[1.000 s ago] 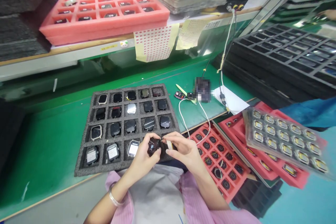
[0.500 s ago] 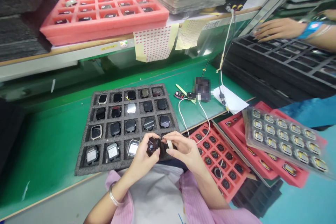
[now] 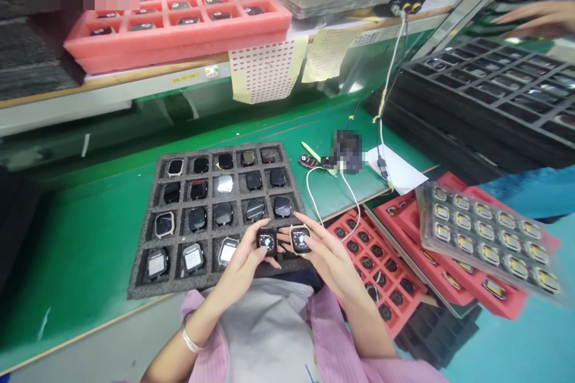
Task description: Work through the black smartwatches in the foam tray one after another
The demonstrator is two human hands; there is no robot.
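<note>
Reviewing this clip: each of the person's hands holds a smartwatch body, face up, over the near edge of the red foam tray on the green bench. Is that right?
Not quite. The head view shows the left hand and right hand each holding a smartwatch body face up, but over the near edge of the black foam tray on the green bench, not a red one.

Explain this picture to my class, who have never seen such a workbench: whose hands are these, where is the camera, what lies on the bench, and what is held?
The camera sits on a person's head, looking down at their own bare hands. The left hand holds one small watch body, the right hand another, screens up. Just beyond them on the green bench lies a dark foam tray, its pockets holding more watch bodies. A white cable lies to its right, red trays lower right. The hand at top right is another person's.
</note>
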